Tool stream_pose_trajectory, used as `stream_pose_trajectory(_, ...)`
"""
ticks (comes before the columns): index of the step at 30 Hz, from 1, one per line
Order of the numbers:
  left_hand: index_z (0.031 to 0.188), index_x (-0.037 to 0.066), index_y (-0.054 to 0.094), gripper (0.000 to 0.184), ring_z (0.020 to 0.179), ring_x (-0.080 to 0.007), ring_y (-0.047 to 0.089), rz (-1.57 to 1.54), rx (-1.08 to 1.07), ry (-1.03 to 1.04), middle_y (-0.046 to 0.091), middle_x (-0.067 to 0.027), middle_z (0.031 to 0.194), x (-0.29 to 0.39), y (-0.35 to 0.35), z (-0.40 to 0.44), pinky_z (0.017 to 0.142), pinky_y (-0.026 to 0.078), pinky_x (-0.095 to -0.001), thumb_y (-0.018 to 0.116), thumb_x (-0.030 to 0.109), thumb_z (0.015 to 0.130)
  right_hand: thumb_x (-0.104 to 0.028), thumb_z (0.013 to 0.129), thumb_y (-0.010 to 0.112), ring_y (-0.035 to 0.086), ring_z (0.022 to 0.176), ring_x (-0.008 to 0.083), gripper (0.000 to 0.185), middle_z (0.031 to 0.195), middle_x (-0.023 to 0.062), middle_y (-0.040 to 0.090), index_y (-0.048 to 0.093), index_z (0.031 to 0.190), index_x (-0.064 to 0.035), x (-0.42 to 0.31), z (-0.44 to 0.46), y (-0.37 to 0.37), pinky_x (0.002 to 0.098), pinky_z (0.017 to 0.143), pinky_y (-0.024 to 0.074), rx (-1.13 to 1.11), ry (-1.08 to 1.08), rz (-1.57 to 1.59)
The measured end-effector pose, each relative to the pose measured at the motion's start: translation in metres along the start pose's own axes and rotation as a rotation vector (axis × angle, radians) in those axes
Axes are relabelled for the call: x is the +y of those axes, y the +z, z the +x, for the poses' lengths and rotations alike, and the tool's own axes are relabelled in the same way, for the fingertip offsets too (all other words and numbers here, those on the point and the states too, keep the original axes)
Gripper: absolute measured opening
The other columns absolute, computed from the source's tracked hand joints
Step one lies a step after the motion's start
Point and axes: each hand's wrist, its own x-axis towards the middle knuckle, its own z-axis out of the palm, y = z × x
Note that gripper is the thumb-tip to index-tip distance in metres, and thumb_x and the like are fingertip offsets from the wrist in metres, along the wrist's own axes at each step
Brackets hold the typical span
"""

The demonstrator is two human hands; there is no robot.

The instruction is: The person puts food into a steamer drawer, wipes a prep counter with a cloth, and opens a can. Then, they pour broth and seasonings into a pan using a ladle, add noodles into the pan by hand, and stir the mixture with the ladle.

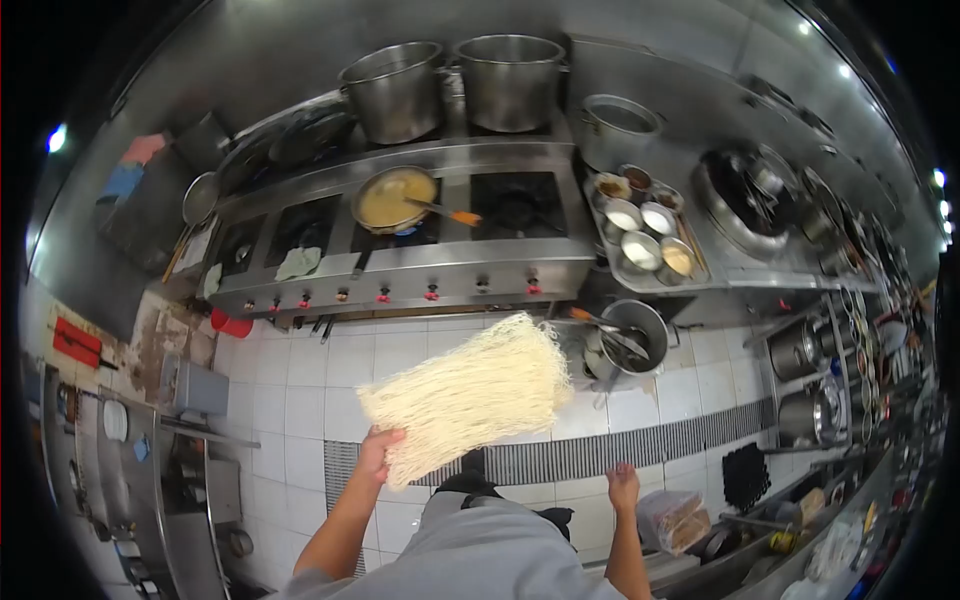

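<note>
My left hand [376,455] is closed on the near left corner of a wide, flat sheet of dried pale noodles [470,395]. The sheet is held out in front of my body, above the tiled floor, tilted up toward the right. Its strands are thin and tangled, with loose ends along the edges. Low on the right hangs my right hand [622,484], fingers loosely apart and nothing in them. A clear plastic bag with packets [672,520] lies close to that hand on the right.
On the stove [460,262], a pan [397,200] of yellowish food with an orange-handled utensil sits over a blue flame. Behind are two large stockpots [508,85]. A tray [690,275] of seasoning bowls stands right. A metal pot [640,335] with utensils is below it. A drain grate [600,445] crosses the floor.
</note>
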Motion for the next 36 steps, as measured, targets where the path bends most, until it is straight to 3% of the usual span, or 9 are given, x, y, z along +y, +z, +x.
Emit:
stream_pose_trajectory(6,0.136,-0.004,0.041,0.067,0.108,-0.0342,0.061,-0.093,0.124,0.33,0.057,-0.021,0.124,0.081,-0.069,-0.015,0.093,0.052,-0.0467,0.063,0.007,0.074,-0.025,0.09,0.067,0.061,0.079,0.0129,0.033,0.088,0.0081,0.066,0.061,0.11,0.001,-0.24,0.138,0.079,0.0277,0.071,0.0495,-0.225,-0.399,0.543)
stream_pose_trajectory(9,0.137,-0.004,0.038,0.066,0.112,-0.0344,0.059,-0.118,0.156,0.422,0.055,-0.0215,0.128,0.113,-0.092,-0.026,0.096,0.051,-0.0455,0.061,0.009,0.077,-0.034,0.091,0.065,0.063,0.083,0.0158,0.038,0.092,0.0095,0.068,0.064,0.107,0.0007,-0.382,0.174,0.085,0.0293,0.078,0.0496,-0.233,-0.561,0.414)
stream_pose_trajectory(15,0.138,-0.006,0.036,0.06,0.115,-0.0346,0.057,-0.139,0.377,0.546,0.052,-0.0219,0.131,0.148,-0.11,-0.033,0.098,0.049,-0.0442,0.057,0.014,0.086,-0.047,0.09,0.063,0.065,0.085,0.0192,0.053,0.095,0.0102,0.068,0.064,0.109,0.0024,-0.548,0.272,0.132,0.0304,0.08,0.0488,-0.26,-0.758,0.045)
stream_pose_trajectory(19,0.137,-0.007,0.037,0.056,0.115,-0.0337,0.057,-0.172,0.486,0.604,0.053,-0.0222,0.131,0.167,-0.102,-0.01,0.097,0.05,-0.043,0.055,0.014,0.088,-0.069,0.082,0.059,0.065,0.089,0.0252,0.081,0.116,0.0177,0.062,0.057,0.122,0.0022,-0.595,0.311,0.173,0.0346,0.075,0.0521,-0.674,-0.406,-0.012)
stream_pose_trajectory(21,0.136,-0.008,0.038,0.055,0.115,-0.0334,0.058,-0.171,0.526,0.606,0.053,-0.0222,0.131,0.178,-0.096,0.014,0.096,0.051,-0.0427,0.055,0.013,0.088,-0.07,0.08,0.06,0.066,0.09,0.0279,0.09,0.119,0.0191,0.06,0.047,0.134,0.0001,-0.602,0.339,0.202,0.0381,0.072,0.0552,-1.235,-0.05,0.064)
stream_pose_trajectory(22,0.136,-0.008,0.038,0.054,0.114,-0.0329,0.058,-0.184,0.528,0.605,0.053,-0.022,0.131,0.185,-0.09,0.027,0.096,0.051,-0.0422,0.055,0.012,0.089,-0.068,0.081,0.06,0.066,0.089,0.0286,0.085,0.112,0.0191,0.06,0.045,0.133,-0.0014,-0.606,0.328,0.206,0.0377,0.066,0.0567,-1.253,0.029,0.133)
stream_pose_trajectory(25,0.136,-0.008,0.038,0.053,0.113,-0.0318,0.059,-0.214,0.561,0.607,0.054,-0.0215,0.129,0.2,-0.079,0.073,0.094,0.052,-0.0409,0.056,0.01,0.089,-0.033,0.087,0.071,0.057,0.054,0.0151,0.05,0.082,0.0087,0.061,0.046,0.12,-0.0044,-0.605,0.327,0.225,0.0291,0.044,0.0467,-1.492,-0.015,0.256)
stream_pose_trajectory(28,0.136,-0.008,0.038,0.052,0.112,-0.0304,0.06,-0.216,0.606,0.624,0.055,-0.0206,0.128,0.22,-0.058,0.118,0.092,0.053,-0.0394,0.056,0.008,0.089,-0.013,0.084,0.068,0.047,0.042,0.0109,0.041,0.068,0.0026,0.054,0.046,0.118,-0.0047,-0.605,0.315,0.214,0.0271,0.038,0.0398,-1.371,-0.076,0.236)
stream_pose_trajectory(36,0.136,-0.004,0.038,0.052,0.112,-0.0311,0.058,-0.196,0.55,0.528,0.054,-0.0196,0.128,0.274,-0.071,0.206,0.094,0.051,-0.0394,0.055,0.0,0.087,-0.006,0.083,0.063,0.042,0.04,0.0085,0.037,0.061,-0.0009,0.047,0.048,0.117,-0.0048,-0.636,0.291,0.165,0.0249,0.036,0.034,-1.416,0.229,0.3)
